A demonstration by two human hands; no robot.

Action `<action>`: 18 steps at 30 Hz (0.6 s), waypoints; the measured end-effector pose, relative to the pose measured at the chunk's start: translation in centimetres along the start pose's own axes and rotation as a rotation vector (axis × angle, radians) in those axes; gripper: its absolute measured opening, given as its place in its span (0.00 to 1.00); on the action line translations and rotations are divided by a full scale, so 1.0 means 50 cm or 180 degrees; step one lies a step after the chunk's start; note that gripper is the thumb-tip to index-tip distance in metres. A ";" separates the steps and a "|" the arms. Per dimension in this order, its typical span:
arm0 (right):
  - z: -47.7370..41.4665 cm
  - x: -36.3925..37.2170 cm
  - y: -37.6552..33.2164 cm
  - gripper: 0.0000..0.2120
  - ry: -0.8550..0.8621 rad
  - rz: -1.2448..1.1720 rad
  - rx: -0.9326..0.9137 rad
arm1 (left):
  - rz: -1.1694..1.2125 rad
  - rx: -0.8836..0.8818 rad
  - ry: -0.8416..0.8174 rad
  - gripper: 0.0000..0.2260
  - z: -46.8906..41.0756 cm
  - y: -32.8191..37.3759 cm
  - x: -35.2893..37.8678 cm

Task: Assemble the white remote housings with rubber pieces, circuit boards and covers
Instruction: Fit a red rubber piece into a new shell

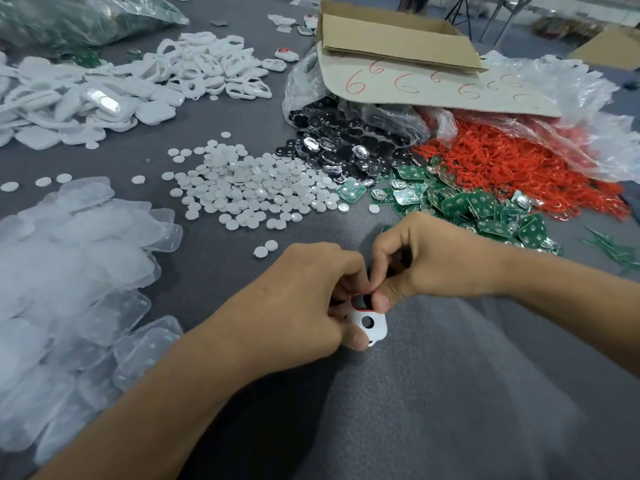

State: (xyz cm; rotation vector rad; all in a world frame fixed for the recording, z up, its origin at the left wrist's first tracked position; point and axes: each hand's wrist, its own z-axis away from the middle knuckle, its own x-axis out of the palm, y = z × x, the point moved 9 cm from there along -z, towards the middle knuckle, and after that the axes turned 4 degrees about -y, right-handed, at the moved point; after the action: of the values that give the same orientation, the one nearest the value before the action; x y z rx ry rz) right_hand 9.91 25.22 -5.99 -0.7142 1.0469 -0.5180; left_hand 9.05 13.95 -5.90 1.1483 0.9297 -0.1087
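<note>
Disc pile [239,183] ahead (near cloth [450,393] free)

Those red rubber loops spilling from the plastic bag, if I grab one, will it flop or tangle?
Probably floppy: the red loops are thin and lie bent every which way. They look interlaced in the heap, so pulling one likely drags neighbours along. Probably very light too, being so slender.

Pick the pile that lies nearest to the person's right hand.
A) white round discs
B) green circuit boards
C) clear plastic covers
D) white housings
B: the green circuit boards lie just beyond the right hand, which grips a white housing together with the left hand. The other named piles are farther off to the left.
</note>
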 end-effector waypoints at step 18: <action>0.154 0.095 0.010 0.17 0.2399 -0.1404 0.0107 | 0.0551 0.0053 0.0064 0.22 0.004 -0.003 0.004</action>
State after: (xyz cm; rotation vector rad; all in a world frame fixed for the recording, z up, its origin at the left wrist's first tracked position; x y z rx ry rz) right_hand 18.92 24.45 -6.72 -0.7375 1.5773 -1.2455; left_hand 9.19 13.78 -6.12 1.2423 0.8444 0.0355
